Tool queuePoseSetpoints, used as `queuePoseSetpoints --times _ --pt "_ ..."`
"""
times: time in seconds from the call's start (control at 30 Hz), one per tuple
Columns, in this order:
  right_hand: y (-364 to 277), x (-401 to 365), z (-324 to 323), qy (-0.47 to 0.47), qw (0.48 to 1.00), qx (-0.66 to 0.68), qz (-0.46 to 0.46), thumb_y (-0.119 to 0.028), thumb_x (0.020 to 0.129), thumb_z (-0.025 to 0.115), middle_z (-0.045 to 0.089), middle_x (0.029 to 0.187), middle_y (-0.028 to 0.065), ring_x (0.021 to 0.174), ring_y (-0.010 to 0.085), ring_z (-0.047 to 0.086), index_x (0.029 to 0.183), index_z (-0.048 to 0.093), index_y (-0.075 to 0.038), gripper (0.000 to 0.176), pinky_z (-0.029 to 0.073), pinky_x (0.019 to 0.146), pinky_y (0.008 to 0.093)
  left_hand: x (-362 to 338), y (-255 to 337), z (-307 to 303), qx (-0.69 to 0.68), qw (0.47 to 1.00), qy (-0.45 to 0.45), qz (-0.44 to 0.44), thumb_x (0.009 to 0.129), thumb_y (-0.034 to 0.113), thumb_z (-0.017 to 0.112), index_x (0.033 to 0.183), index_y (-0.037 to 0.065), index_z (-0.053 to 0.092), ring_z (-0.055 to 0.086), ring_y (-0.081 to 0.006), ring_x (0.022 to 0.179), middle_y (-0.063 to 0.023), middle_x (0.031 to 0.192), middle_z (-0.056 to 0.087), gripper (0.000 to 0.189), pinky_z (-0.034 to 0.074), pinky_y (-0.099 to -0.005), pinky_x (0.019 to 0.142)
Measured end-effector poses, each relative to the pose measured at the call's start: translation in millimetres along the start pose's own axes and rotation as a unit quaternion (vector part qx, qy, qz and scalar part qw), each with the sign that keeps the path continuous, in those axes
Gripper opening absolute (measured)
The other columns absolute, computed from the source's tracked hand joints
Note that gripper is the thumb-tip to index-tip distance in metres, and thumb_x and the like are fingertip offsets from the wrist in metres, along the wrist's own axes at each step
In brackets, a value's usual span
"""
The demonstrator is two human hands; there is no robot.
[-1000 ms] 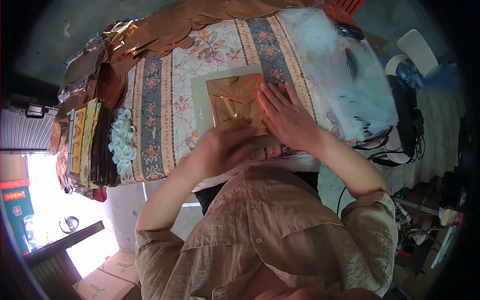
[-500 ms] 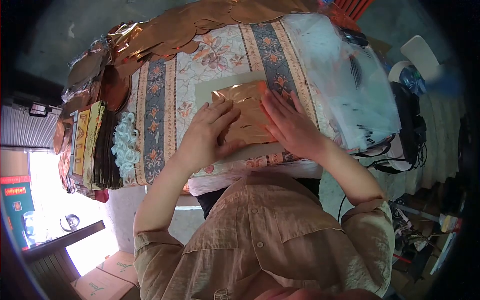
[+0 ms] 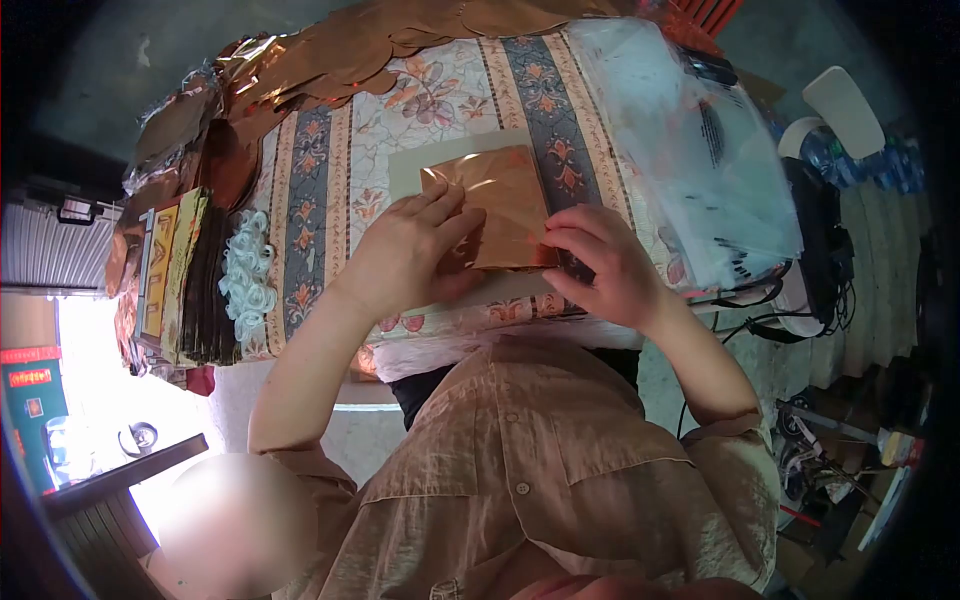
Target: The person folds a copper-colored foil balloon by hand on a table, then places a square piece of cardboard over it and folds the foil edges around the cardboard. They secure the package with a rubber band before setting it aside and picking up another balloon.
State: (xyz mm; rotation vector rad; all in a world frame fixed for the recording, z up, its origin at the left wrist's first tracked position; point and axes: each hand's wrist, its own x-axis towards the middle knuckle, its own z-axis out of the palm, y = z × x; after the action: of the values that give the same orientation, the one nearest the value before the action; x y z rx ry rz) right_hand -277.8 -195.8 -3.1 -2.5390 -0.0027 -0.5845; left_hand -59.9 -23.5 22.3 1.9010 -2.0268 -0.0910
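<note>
A shiny copper foil sheet (image 3: 500, 200) lies on a pale card (image 3: 415, 165) on the table with the flowered cloth (image 3: 320, 170). My left hand (image 3: 405, 262) holds the sheet's near left edge, with the fingers on top and the thumb below. The fingertips of my right hand (image 3: 600, 262) pinch the sheet's near right corner. The near edge of the foil is hidden behind both hands.
A heap of clear plastic bags (image 3: 700, 140) fills the table's right side. More copper foil pieces (image 3: 340, 50) are piled along the far edge. At the left stand a stack of gold and dark papers (image 3: 180, 280) and white curly trim (image 3: 245, 280). Cables (image 3: 810, 260) hang off to the right.
My right hand lay flat on the foil and now pinches its near right corner. My left hand came forward onto the sheet's left edge and grips it.
</note>
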Motion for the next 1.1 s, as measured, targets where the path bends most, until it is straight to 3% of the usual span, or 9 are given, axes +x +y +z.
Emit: queuePoseSetpoints --times 0.37,0.43,0.57,0.63,0.7,0.77,0.87,1.0,1.1 --pt "-23.4 52.8 25.9 0.016 0.985 -0.155 -0.070 -0.019 0.069 0.076 0.057 0.093 0.0061 0.092 0.0256 0.059 0.094 0.064 -0.009 0.029 0.046 0.079 0.0401 18.8 11.1 -26.5 0.004 0.995 -0.058 -0.085 0.068 0.025 0.076 0.119 0.006 0.063 0.068 -0.0321 0.085 -0.0140 0.097 0.070 0.056 0.055 -0.0419 0.076" --pt "-22.0 57.7 25.6 0.025 0.987 -0.140 -0.073 -0.017 0.068 0.076 0.057 0.090 0.0057 0.088 0.0249 0.060 0.090 0.065 -0.009 0.026 0.047 0.074 0.0406 21.3 10.9 -27.4 0.000 0.993 -0.059 -0.101 0.076 0.041 0.071 0.114 0.009 0.065 0.070 -0.0325 0.080 -0.0128 0.087 0.072 0.051 0.056 -0.0432 0.074" --pt "-12.9 64.8 13.9 0.038 0.994 -0.102 -0.032 -0.014 0.075 0.073 0.058 0.076 0.0093 0.075 0.0264 0.062 0.084 0.065 -0.005 0.015 0.048 0.065 0.0366 24.7 13.0 -45.0 -0.063 0.987 -0.062 -0.134 0.078 0.041 0.071 0.117 0.005 0.064 0.069 -0.0321 0.089 -0.0172 0.096 0.070 0.053 0.055 -0.0412 0.078" --pt "-2.1 67.7 1.4 0.062 0.995 -0.078 -0.002 -0.012 0.079 0.072 0.059 0.073 0.0108 0.070 0.0249 0.062 0.086 0.066 -0.003 0.013 0.048 0.062 0.0340 18.3 -6.8 -42.1 -0.134 0.980 0.123 -0.076 0.082 0.033 0.071 0.122 0.002 0.060 0.068 -0.0294 0.097 -0.0201 0.106 0.068 0.051 0.054 -0.0366 0.083" --pt "10.2 69.7 -15.2 0.097 0.986 0.067 0.118 -0.012 0.088 0.068 0.060 0.072 0.0108 0.067 0.0168 0.059 0.094 0.068 -0.002 0.012 0.046 0.061 0.0289 13.7 -14.5 -42.9 -0.211 0.954 0.152 -0.146 0.084 0.028 0.071 0.123 0.001 0.059 0.067 -0.0270 0.100 -0.0195 0.111 0.066 0.049 0.053 -0.0348 0.086" --pt "17.1 71.0 -20.3 0.151 0.978 0.107 0.101 -0.013 0.093 0.065 0.062 0.074 0.0040 0.068 0.0084 0.054 0.097 0.069 -0.001 0.013 0.043 0.062 0.0254 10.1 -27.2 -37.0 -0.286 0.916 0.180 -0.215 0.086 0.023 0.071 0.125 0.000 0.058 0.065 -0.0246 0.104 -0.0188 0.117 0.064 0.048 0.052 -0.0330 0.088" --pt "12.2 74.9 -24.0 0.258 0.851 0.395 0.232 -0.016 0.095 0.065 0.063 0.080 -0.0059 0.071 0.0038 0.054 0.093 0.071 -0.004 0.014 0.042 0.062 0.0212 6.2 -48.9 -13.5 -0.365 0.882 0.155 -0.255 0.089 0.022 0.070 0.132 -0.001 0.053 0.061 -0.0198 0.110 -0.0147 0.121 0.062 0.051 0.048 -0.0311 0.094" --pt "10.0 81.9 -10.7 0.269 0.736 0.581 0.219 -0.018 0.094 0.065 0.067 0.085 -0.0021 0.074 0.0055 0.060 0.101 0.068 -0.006 0.014 0.046 0.065 0.0211 23.0 -28.5 -9.3 -0.531 0.786 0.191 -0.253 0.093 0.026 0.067 0.139 -0.003 0.044 0.055 -0.0159 0.117 -0.0122 0.125 0.059 0.059 0.044 -0.0290 0.100" --pt "29.8 79.6 -2.7 0.190 0.729 0.609 0.248 -0.019 0.095 0.064 0.069 0.089 -0.0003 0.078 0.0068 0.062 0.101 0.068 -0.007 0.014 0.047 0.068 0.0214 33.7 -32.5 -4.9 -0.610 0.726 0.199 -0.246 0.096 0.021 0.063 0.135 -0.004 0.048 0.060 -0.0141 0.109 -0.0102 0.119 0.063 0.048 0.048 -0.0269 0.093"
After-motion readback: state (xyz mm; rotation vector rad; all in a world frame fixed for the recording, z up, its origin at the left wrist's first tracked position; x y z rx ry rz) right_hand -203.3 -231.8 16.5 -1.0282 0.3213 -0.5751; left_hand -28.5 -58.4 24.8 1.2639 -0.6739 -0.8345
